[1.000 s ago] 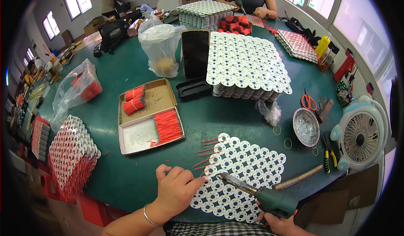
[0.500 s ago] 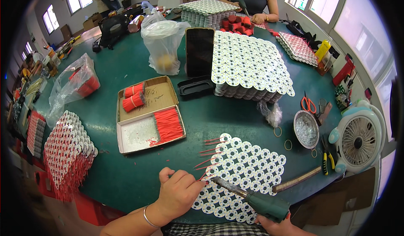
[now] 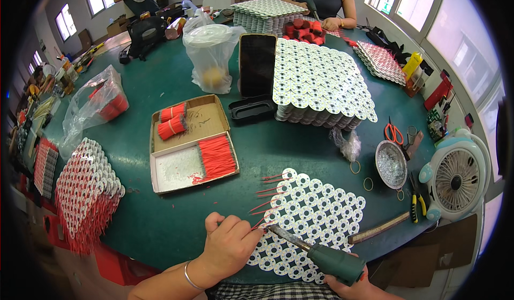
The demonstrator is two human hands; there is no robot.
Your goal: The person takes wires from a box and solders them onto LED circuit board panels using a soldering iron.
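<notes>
A sheet of joined white round circuit boards [image 3: 313, 206] lies on the table in front of me, with several red wires [image 3: 272, 188] sticking out from its left edge. My left hand [image 3: 229, 245] is closed in a pinch on a thin red wire [image 3: 258, 224] at that edge. My right hand [image 3: 348, 286] is wrapped round the green handle of a soldering iron [image 3: 336, 262]. Its dark tip reaches the board beside my left fingertips; the exact contact point is too small to make out.
An open cardboard box [image 3: 160, 174] with red wires stands left of the sheet. Behind are a phone [image 3: 257, 64] and a tall board stack [image 3: 321, 78]. To the right are a metal bowl [image 3: 391, 166], pliers [image 3: 416, 201] and a fan [image 3: 455, 179]. Another person [image 3: 324, 3] works across the table.
The soldering iron's handle has swung slightly left, its tip staying by my left fingers. My left hand keeps its pinch. A person in the far background now holds up a grey sheet.
</notes>
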